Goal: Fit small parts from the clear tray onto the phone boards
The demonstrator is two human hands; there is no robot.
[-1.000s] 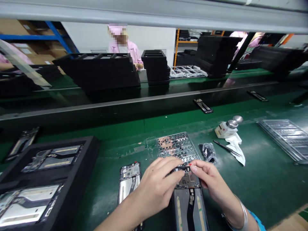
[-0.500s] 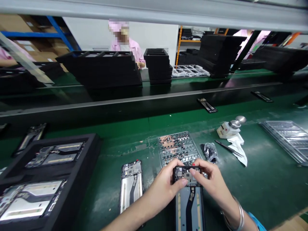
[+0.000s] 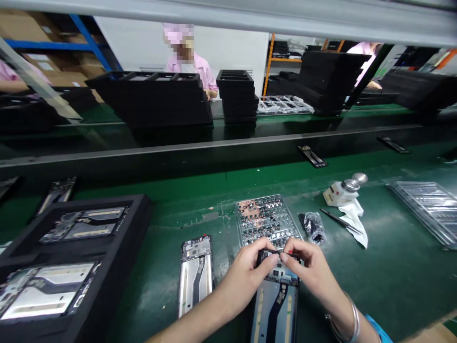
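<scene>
Green matting [image 3: 385, 267] covers the workbench, with a dark conveyor channel running across behind it and stacks of black foam trays on the far side, where a person in a pink smock [image 3: 193, 66] stands. Near the front edge, the left hand [image 3: 246, 278] and the right hand [image 3: 314, 276] meet over the top end of an opened black phone chassis with a grey inner plate [image 3: 276, 305]; thumbs and forefingers of both hands are pinched narrow on its upper circuit-board section, the remaining fingers curled. Just beyond the fingertips lies a clear plastic blister tray of small dark components [image 3: 266, 219]. A second opened phone frame [image 3: 195, 274] lies flat to the left, beside a black foam tray holding more frames [image 3: 117, 267]. To the right sit a small crumpled black bag [image 3: 311, 226], black tweezers [image 3: 337, 220] on a white cloth [image 3: 353, 219], and a white dispenser bottle with a metal top [image 3: 342, 190].
</scene>
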